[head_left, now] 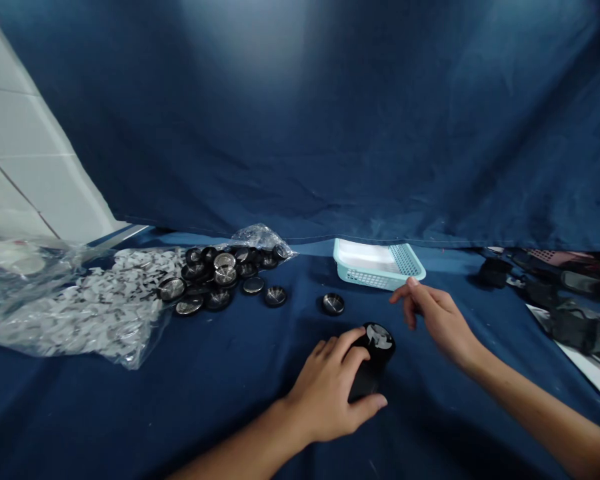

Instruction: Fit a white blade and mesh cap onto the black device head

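In the head view, gripped a black cylindrical object with a round top point(375, 373) in the bare left hand point(327, 393), thumb low and fingers near the upper edge; saw thin grey-white pieces point(379, 337) on that top; found the object right of centre on the dark blue cloth-covered table point(220, 413), in front of the basket and leaning slightly; held the bare right hand point(445, 323) half-curled with fingers a little spread, near the basket's front right corner; made out nothing in its grasp, but could not tell about contact with the basket.

Saw a pale turquoise perforated plastic basket point(365, 279) with a flat white item point(363, 256) inside; noted a round black shallow cap with a shiny interior point(333, 304) between basket and cylinder, and another such cap point(275, 296) farther left; saw a heap of similar black round caps point(225, 275) beyond, just beside a clear plastic bag of small grey-white pieces point(85, 317); noted crumpled clear plastic film point(260, 235) behind the heap; saw blurred black items point(580, 323) at the far right, partly on a white flat sheet point(593, 373); faced a dark blue hanging cloth point(300, 133), with a white tiled wall point(20, 120) at left.
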The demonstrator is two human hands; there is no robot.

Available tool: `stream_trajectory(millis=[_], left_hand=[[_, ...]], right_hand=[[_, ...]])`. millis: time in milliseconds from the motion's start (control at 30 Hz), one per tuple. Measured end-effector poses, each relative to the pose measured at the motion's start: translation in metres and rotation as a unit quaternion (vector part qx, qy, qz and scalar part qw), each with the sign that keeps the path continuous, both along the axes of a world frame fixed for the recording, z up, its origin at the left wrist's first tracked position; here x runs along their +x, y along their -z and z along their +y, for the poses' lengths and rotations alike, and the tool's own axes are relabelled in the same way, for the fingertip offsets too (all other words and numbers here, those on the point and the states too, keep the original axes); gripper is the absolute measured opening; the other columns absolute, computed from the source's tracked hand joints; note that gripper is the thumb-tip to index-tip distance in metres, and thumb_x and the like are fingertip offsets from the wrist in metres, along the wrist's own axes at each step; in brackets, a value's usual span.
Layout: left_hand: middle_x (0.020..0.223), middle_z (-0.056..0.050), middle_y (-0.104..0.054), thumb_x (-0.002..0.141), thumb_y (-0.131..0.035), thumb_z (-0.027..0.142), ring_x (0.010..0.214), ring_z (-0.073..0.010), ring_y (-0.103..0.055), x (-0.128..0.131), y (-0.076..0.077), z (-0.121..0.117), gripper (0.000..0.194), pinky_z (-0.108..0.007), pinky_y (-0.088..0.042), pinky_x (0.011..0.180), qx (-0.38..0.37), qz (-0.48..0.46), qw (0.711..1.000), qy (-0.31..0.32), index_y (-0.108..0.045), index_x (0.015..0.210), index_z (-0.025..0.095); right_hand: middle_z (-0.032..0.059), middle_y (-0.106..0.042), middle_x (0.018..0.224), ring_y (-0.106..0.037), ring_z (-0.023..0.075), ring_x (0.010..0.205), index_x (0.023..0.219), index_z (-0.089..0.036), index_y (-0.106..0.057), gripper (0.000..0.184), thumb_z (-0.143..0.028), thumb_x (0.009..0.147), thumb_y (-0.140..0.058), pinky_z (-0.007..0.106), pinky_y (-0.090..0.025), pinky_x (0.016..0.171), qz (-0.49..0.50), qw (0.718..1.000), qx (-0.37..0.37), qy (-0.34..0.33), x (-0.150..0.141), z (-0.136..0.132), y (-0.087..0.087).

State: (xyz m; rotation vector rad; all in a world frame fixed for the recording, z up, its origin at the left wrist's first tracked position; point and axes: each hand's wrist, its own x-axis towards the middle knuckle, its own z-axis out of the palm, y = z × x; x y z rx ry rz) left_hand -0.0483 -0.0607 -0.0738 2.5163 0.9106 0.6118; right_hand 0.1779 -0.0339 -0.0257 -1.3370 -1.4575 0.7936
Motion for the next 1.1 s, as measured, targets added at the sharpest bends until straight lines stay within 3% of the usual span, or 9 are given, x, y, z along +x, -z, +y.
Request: stream_trajectory(millis=[133,200,300,467,667,833,933,1000,1100], left_hand=[[0.148,-0.008,-0.039,0.081,-0.065,0.050,0.123,-0.0320,-0.049,0.000,0.002,0.000,0.049,-0.053,-0.040,0.104,0.006,0.001,1.000,-0.003,-0.052,0.118,0.022],[0.147,-0.008,-0.040,0.081,-0.064,0.051,0.123,-0.0319,-0.050,0.000,0.003,0.000,0.049,-0.053,-0.041,0.103,0.009,0.001,1.000,-0.004,-0.052,0.119,0.022],[0.148,-0.007,-0.039,0.081,-0.063,0.052,0.123,-0.0322,-0.050,0.000,0.004,0.000,0.047,-0.053,-0.041,0.103,0.011,0.002,1.000,-0.001,-0.053,0.116,0.022],[0.148,-0.008,-0.039,0.080,-0.064,0.054,0.119,-0.0332,-0.052,-0.001,0.005,0.000,0.050,-0.053,-0.042,0.102,0.021,0.003,1.000,-0.002,-0.056,0.115,0.020],[0.147,-0.008,-0.041,0.079,-0.065,0.055,0.119,-0.0317,-0.054,-0.005,0.005,-0.001,0.051,-0.051,-0.045,0.100,0.021,-0.004,1.000,-0.002,-0.057,0.115,0.020],[0.151,-0.006,-0.036,0.081,-0.063,0.053,0.124,-0.0319,-0.051,-0.008,0.005,-0.001,0.048,-0.052,-0.042,0.103,0.000,0.004,1.000,-0.006,-0.056,0.115,0.021],[0.153,-0.003,-0.034,0.081,-0.063,0.051,0.124,-0.0318,-0.051,-0.008,0.005,-0.001,0.044,-0.052,-0.041,0.104,-0.020,0.005,1.000,-0.008,-0.056,0.114,0.023],[0.153,-0.002,-0.034,0.081,-0.064,0.048,0.125,-0.0309,-0.050,-0.007,0.003,0.000,0.041,-0.052,-0.040,0.104,-0.032,-0.002,0.999,-0.009,-0.056,0.113,0.025],[0.153,-0.002,-0.034,0.081,-0.065,0.044,0.126,-0.0290,-0.048,-0.006,0.000,0.002,0.038,-0.051,-0.038,0.105,-0.050,-0.012,0.999,-0.008,-0.056,0.112,0.026]], right_hand=[[0.0002,-0.060,0.067,-0.056,0.0136,0.062,0.088,-0.017,-0.065,0.042,-0.052,0.096,-0.043,0.025,-0.043,0.059,-0.175,0.980,0.025,-0.093,-0.027,0.025,-0.009],[0.0021,-0.065,0.080,-0.060,0.0144,0.071,0.095,-0.018,-0.064,0.038,-0.044,0.100,-0.036,0.025,-0.045,0.063,-0.321,0.932,0.056,-0.159,-0.050,0.042,-0.013],[0.0025,-0.068,0.087,-0.063,0.0170,0.079,0.100,-0.021,-0.065,0.023,-0.038,0.093,-0.052,0.026,-0.047,0.071,-0.406,0.886,0.072,-0.215,-0.090,0.072,-0.016],[0.0156,-0.054,0.131,-0.054,0.0359,0.116,0.134,-0.021,-0.051,0.068,-0.055,0.077,-0.067,0.044,-0.047,0.088,-0.508,0.814,0.073,-0.273,-0.153,0.119,-0.004],[0.0111,-0.067,0.106,-0.064,0.0320,0.093,0.112,-0.021,-0.066,0.045,-0.038,0.071,-0.076,0.039,-0.049,0.077,-0.544,0.752,0.089,-0.362,-0.190,0.120,-0.006],[0.0064,-0.063,0.105,-0.060,0.0232,0.091,0.111,-0.020,-0.059,0.048,-0.049,0.075,-0.072,0.032,-0.047,0.076,-0.484,0.792,0.133,-0.348,-0.143,0.094,-0.059],[0.0029,-0.059,0.103,-0.056,0.0161,0.086,0.118,-0.023,-0.055,0.045,-0.045,0.082,-0.069,0.027,-0.048,0.076,-0.304,0.878,0.109,-0.352,-0.091,0.076,-0.083],[0.0033,-0.056,0.106,-0.055,0.0173,0.093,0.122,-0.027,-0.056,0.041,-0.042,0.085,-0.066,0.030,-0.047,0.083,-0.222,0.916,0.080,-0.325,-0.058,0.062,-0.080],[0.0049,-0.054,0.110,-0.055,0.0186,0.099,0.104,-0.023,-0.055,0.032,-0.036,0.081,-0.073,0.033,-0.047,0.089,-0.092,0.961,0.052,-0.256,-0.019,0.040,-0.052]])
